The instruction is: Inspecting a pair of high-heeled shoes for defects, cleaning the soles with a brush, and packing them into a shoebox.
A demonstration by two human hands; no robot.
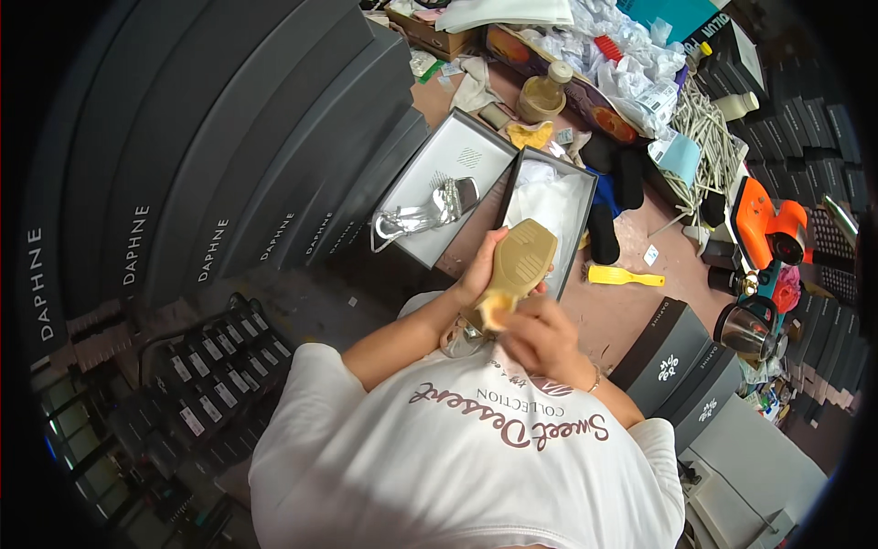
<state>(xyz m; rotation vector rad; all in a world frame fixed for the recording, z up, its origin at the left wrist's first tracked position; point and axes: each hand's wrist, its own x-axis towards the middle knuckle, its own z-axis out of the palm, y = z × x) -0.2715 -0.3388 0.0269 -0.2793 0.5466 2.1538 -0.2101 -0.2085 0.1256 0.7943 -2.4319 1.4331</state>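
In front of my chest, my left hand is closed around a sandal, its tan sole turned up and toe end pointing away. My right hand, smeared by motion, pinches a small yellow-and-white cloth against the heel end of the sole. Just beyond, a silver strappy sandal lies in a shallow grey box part. To its right stands an open shoebox with white tissue paper inside.
Dark shoeboxes are stacked high on the left. A yellow brush-like tool, black socks, a bottle of brown liquid and an orange tape dispenser lie on the table. More shoeboxes stand at the right.
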